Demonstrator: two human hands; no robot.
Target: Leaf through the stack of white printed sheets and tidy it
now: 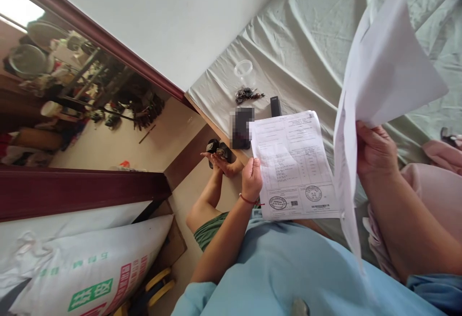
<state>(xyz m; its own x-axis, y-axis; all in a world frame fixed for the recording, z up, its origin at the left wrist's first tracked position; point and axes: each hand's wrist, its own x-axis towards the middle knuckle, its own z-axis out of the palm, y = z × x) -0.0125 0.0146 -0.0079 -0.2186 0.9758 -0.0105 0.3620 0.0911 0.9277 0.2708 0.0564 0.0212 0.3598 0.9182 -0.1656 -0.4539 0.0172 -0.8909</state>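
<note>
While the left hand (251, 181) and right hand (377, 150) clamp fingers on near papers (296, 164), a clear tub (247, 78) sits far, leftward.
Keys (247, 95) lie by its base on pale cloth (306, 49); whether any are inside, I cannot tell.

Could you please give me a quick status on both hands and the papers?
Left hand pinching printed sheet at its edge. Right hand holding raised pages. Black object showing beyond the sheet's top edge.

A wrinkled pale sheet (303, 42) is covering a wood-edged surface (212, 120). On it, a clear cup (244, 69) is resting just beside some keys (248, 95), a half-blurred dark object (241, 133) and a black box (275, 107) are lying nearby, and pink cloth (433, 191) is lying at right.
</note>
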